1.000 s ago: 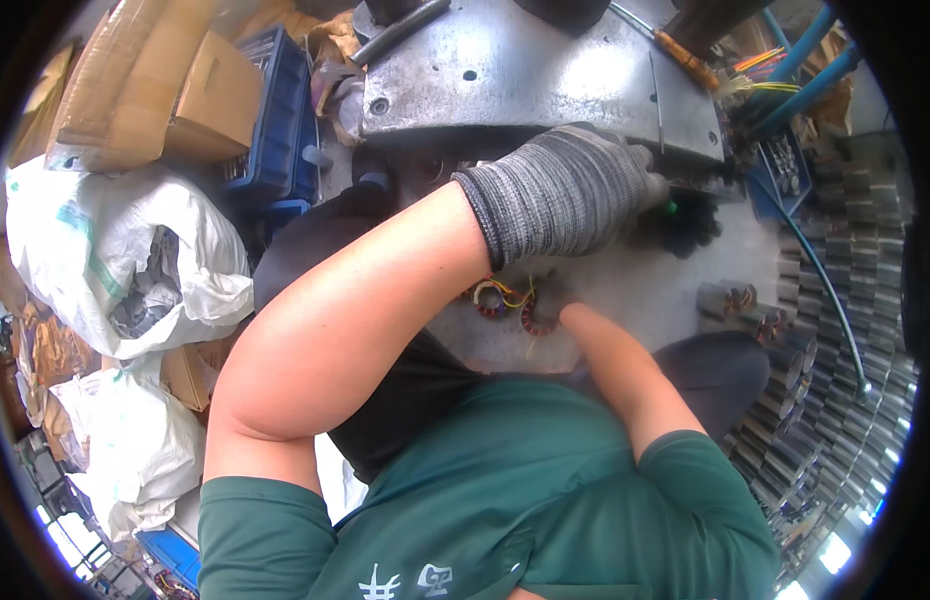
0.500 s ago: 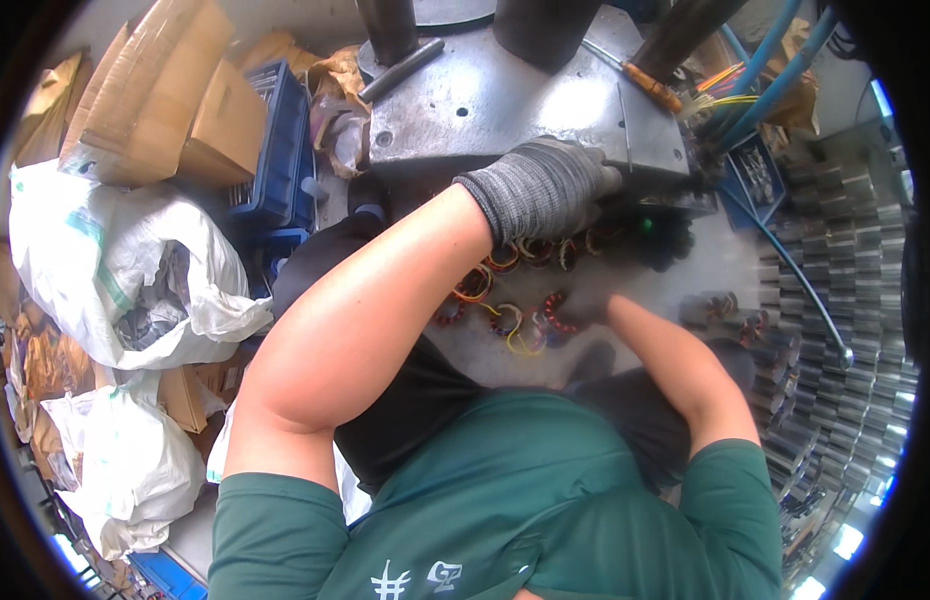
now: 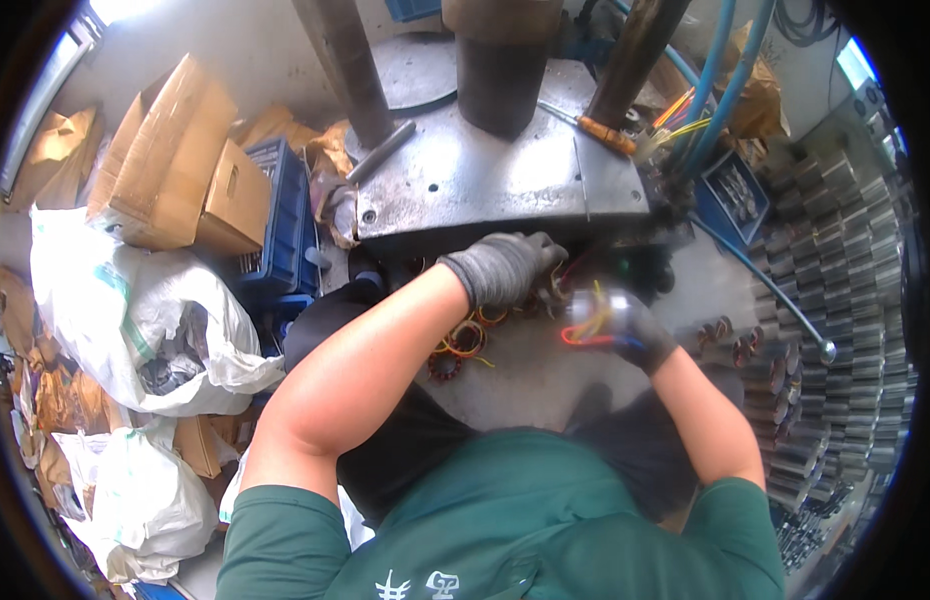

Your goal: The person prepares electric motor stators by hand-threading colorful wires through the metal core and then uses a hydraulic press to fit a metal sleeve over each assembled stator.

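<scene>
My right hand [image 3: 645, 340], in a dark glove, is closed around a shiny metal cylinder [image 3: 607, 308] with yellow, red and blue wires hanging from it; motion blurs both. My left hand [image 3: 505, 268], in a grey knit glove, is just in front of the press's lower edge. Its fingers are curled by a pale wire-wound ring [image 3: 555, 285]; whether they hold it is hidden. Below the left hand, several wire-wound rings [image 3: 463, 340] with yellow and red leads lie on the grey surface.
The heavy steel press bed [image 3: 485, 190] stands ahead, bearing an orange-handled screwdriver [image 3: 605, 133] and a metal rod [image 3: 382, 152]. Stacked metal cylinders [image 3: 835, 290] line the right. A blue crate [image 3: 285, 215], cardboard boxes [image 3: 165, 160] and white sacks [image 3: 105, 290] crowd the left.
My left hand has come down and left from the press's front edge. My right hand has risen into view with the wired metal cylinder. The head view has shifted.
</scene>
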`<state>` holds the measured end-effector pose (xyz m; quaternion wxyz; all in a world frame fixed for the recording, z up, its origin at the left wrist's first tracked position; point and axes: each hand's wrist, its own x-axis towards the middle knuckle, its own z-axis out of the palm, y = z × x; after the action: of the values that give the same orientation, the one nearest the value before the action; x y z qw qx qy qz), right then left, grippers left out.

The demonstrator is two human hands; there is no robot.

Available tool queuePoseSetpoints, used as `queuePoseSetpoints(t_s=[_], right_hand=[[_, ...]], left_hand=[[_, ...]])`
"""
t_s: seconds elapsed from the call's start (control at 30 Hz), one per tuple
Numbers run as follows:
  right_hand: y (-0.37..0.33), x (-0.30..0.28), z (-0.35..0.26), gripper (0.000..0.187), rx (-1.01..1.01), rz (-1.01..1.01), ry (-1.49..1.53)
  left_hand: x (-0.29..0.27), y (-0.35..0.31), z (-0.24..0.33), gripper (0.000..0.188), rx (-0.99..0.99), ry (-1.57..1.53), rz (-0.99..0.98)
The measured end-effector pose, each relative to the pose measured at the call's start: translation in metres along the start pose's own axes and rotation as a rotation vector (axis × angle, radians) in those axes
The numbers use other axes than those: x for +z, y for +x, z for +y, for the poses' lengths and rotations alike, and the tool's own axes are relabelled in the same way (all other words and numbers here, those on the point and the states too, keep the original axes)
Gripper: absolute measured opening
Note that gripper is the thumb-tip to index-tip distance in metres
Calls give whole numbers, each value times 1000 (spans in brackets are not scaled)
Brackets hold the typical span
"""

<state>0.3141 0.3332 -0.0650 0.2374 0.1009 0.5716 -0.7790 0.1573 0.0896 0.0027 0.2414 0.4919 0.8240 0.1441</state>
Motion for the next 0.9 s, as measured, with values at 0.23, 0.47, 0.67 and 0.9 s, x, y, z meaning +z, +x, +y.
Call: queuePoseSetpoints(t_s=[0.23,0.47,0.67,0.9], right_hand=[[-9,10,-16,45,-399,-76,51],[-11,11,-26,43,-161,52,464],[-8,11,-23,56,-378,-54,439],[23,-29,-9,62,-281,-43,808]], left_hand=[[64,31,6,97,132,-683,-62],[32,22,50,131,216,-1009,53],[23,22,61,124,48,-1673,125],[1,43,-65,40,-153,-1681,686]])
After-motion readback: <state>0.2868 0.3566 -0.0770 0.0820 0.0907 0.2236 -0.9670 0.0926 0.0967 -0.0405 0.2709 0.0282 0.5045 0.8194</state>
